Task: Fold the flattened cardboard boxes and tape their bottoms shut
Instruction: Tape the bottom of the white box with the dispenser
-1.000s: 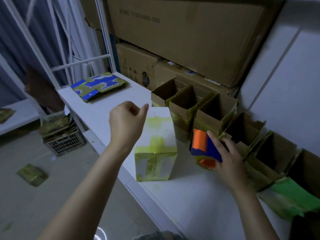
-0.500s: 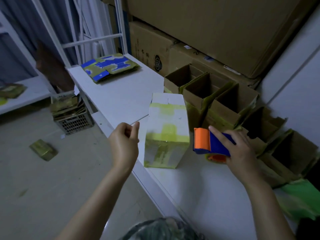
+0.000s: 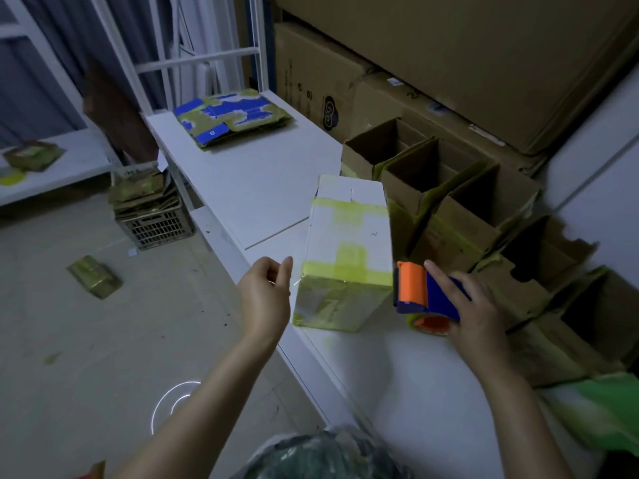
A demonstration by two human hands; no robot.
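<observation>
The right hand (image 3: 480, 312) grips a tape dispenser (image 3: 425, 292), its fingers wrapped over the blue body and the forefinger laid along the top towards the orange guard; the orange-cored roll hangs below the palm, right at the white table (image 3: 249, 188), though I cannot tell whether it touches. Just to the left of that grip stands the folded box (image 3: 345, 250), closed end up, with yellow-green tape across its white top and down the near face; the dispenser's orange end is right at the box's near right corner. On the other side of the box, just beside its near left edge but not touching it, the left hand (image 3: 266, 299) is held over the table's front edge, fingers loosely curled with the thumb pointing up, and nothing shows in it. Beyond the right hand, and running away to its right, a row of open boxes (image 3: 449, 202) stands mouth-up against big brown cartons (image 3: 449, 63). Well beyond the left hand, at the far end of the table, lies a stack of flattened boxes (image 3: 235, 119) printed blue and green. Far to the left of the left hand, down on the floor, a crate (image 3: 155, 226) holds more flat cardboard, and a small green packet (image 3: 95, 276) lies nearby. A blurred green sheet (image 3: 605, 409) lies to the right of the right forearm.
</observation>
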